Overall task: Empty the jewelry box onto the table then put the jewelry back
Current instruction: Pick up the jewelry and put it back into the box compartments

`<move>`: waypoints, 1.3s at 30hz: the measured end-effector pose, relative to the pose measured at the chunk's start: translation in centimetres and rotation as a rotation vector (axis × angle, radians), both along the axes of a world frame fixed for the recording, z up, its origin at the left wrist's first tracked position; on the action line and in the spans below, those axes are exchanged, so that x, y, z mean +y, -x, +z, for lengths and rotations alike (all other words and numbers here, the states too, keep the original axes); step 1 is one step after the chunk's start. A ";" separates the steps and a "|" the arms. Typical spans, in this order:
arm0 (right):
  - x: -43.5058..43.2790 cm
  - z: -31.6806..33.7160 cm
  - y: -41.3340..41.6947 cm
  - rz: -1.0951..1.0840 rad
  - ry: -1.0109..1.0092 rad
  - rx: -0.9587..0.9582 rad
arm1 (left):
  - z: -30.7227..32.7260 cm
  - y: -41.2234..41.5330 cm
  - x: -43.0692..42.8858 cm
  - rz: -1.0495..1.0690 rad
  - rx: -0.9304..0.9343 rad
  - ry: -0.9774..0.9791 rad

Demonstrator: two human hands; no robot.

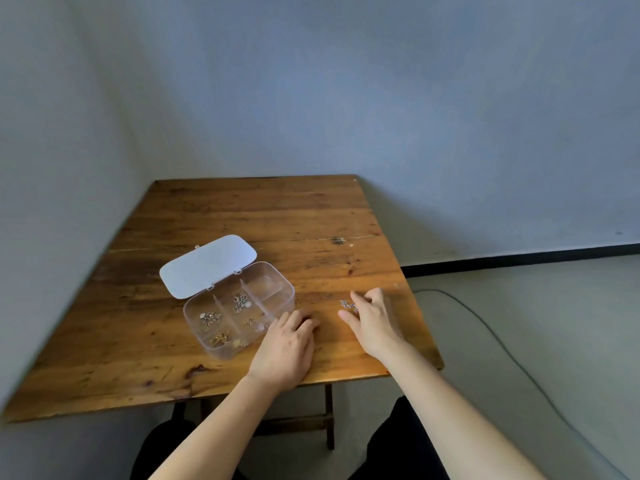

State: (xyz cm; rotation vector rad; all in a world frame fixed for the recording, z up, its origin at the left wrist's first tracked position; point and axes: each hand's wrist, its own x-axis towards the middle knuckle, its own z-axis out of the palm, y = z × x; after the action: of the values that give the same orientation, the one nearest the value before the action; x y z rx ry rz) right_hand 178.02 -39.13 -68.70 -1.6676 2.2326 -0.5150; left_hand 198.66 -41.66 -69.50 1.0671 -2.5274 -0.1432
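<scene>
While L hand (287, 344) rests, R hand (372, 320) half-hides blurry jewelry (346, 305).

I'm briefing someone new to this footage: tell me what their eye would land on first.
First, the clear jewelry box at the table's near middle, its white lid flung open and small jewelry in several compartments. Next, the two bare hands: the left hand rests flat beside the box, and the right hand reaches over a small silvery piece lying on the wood.
</scene>
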 end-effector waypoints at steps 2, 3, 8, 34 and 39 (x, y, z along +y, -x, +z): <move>-0.1 -0.3 -0.1 0.010 0.098 -0.057 | -0.1 0.1 0.0 0.011 0.006 -0.009; 0.0 -0.4 -0.2 0.012 0.142 -0.090 | -0.1 0.1 0.0 0.014 0.008 -0.011; 0.2 -0.2 -0.5 0.022 0.225 -0.123 | -0.1 0.1 0.0 0.018 0.017 -0.020; -4.3 4.7 4.7 0.056 0.130 -0.009 | 6.8 1.9 -4.2 -0.126 -0.014 -0.023; -9.7 8.3 5.7 -0.009 0.267 -0.166 | 8.4 3.7 -10.2 0.041 -0.075 -0.081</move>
State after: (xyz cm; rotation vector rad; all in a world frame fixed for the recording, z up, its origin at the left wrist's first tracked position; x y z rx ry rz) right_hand 172.36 -48.86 -60.43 -1.6678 2.1267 -0.9538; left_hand 194.98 -51.89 -61.05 1.1754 -2.5837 -0.1995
